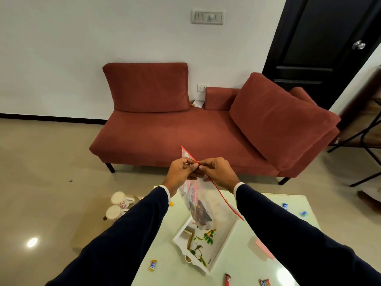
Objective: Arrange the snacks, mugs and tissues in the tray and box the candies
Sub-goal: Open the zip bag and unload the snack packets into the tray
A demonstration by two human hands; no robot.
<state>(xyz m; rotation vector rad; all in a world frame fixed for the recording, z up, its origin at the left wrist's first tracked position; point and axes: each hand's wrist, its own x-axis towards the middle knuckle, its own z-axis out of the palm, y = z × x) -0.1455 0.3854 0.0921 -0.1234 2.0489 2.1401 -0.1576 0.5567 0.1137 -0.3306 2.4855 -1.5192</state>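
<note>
Behind the pale table (257,234) stands a red sofa (185,129). Above the white tray (224,242), both my hands pinch the red-edged top of a clear snack bag (198,205): left grip (181,170) and right grip (218,170) closed on it, fingertips nearly meeting, bag hanging below. Two mugs (118,206) sit on the floor.

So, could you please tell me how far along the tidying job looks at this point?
Early, by the look of it. Done: nothing obvious; the tray holds nothing that shows here. In hand: the left hand and right hand each pinch the red seal of a clear snack bag above the tray. Left: both mugs stand on a low side surface, and candies lie scattered on the table. No tissues or box visible.
</note>
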